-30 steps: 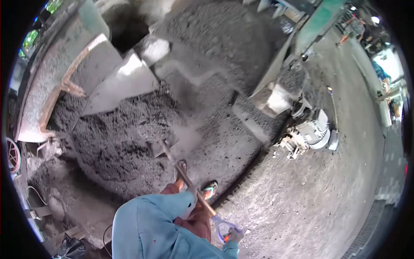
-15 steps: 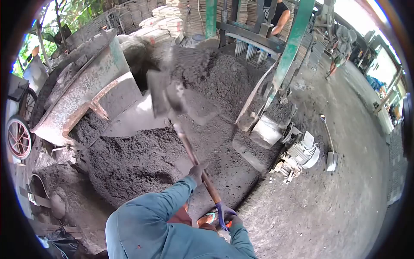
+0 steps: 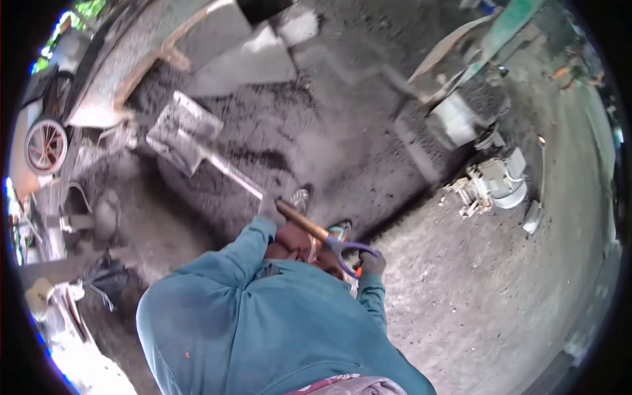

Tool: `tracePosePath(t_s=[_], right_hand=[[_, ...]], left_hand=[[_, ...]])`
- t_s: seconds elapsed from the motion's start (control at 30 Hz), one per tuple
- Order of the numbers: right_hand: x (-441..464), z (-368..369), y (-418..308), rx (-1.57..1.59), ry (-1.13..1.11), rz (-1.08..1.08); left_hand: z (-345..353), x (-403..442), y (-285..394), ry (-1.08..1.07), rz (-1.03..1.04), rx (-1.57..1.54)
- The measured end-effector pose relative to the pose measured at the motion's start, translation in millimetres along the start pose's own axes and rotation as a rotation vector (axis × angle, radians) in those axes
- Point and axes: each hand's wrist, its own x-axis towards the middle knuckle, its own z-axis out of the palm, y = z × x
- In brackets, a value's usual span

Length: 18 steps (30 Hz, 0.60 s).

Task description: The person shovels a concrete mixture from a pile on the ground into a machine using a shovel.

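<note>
A shovel [image 3: 306,224] lies slantwise across the front of my body. My left hand [image 3: 272,208] is wrapped round its shaft near the middle, where the pale metal part meets the brown part. The purple D-shaped handle at the shaft's end is held by my right hand [image 3: 372,263], beside an orange patch. At the upper left, the shovel's blade [image 3: 181,133] hangs over or rests against the dark grey heap [image 3: 243,125]; contact cannot be made out. Little or no loose material shows on the blade.
A motor [image 3: 497,183] sits on the floor at the right, with another shovel [image 3: 534,214] beside it. A wheel [image 3: 46,146] stands at the far left. Pale slanting panels [image 3: 243,62] border the heap, and a black bag [image 3: 106,279] lies lower left.
The shovel blade has swung from the upper middle to the left and lower. My left hand has moved left and up with the shaft; the view has tilted downward.
</note>
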Motion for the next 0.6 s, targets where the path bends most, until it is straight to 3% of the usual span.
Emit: tracePosePath(t_s=[0.07, 0.17, 0.23, 0.27, 0.3, 0.33, 0.37, 0.4, 0.43, 0.47, 0.5, 0.6], right_hand=[[-7, 7, 5, -0.036, 0.036, -0.001], [-14, -1, 38, -0.193, 0.217, -0.060], [-30, -23, 53, -0.410, 0.376, 0.022], [-17, -66, 111, -0.451, 0.403, -0.160], [-35, -90, 120, -0.512, 0.502, -0.137], [-82, -66, 62, -0.325, 0.564, 0.111], [-97, -94, 74, -0.147, 0.612, 0.143], [-108, -127, 85, -0.180, 0.692, 0.232], [-127, -133, 69, -0.311, 0.778, 0.242], [-136, -161, 81, -0.276, 0.860, 0.172], [-149, -155, 61, -0.273, 0.940, 0.197], [-143, -183, 65, -0.461, 0.944, -0.014]], left_hand=[[27, -12, 23, 0.233, -0.235, -0.331], [-13, 39, -50, 0.250, -0.321, -0.351], [9, 21, -91, 0.366, -0.369, -0.134], [24, 11, -108, 0.486, -0.472, -0.163], [21, 5, -151, 0.368, -0.569, -0.173], [17, 1, -196, 0.239, -0.662, -0.172], [13, -4, -239, 0.103, -0.745, -0.161], [21, -12, -289, 0.190, -0.736, -0.086], [21, -27, -342, 0.086, -0.798, -0.147], [57, -57, -311, 0.158, -0.911, -0.011], [72, -65, -330, 0.192, -0.996, -0.052], [102, -70, -359, 0.330, -1.149, -0.127]])
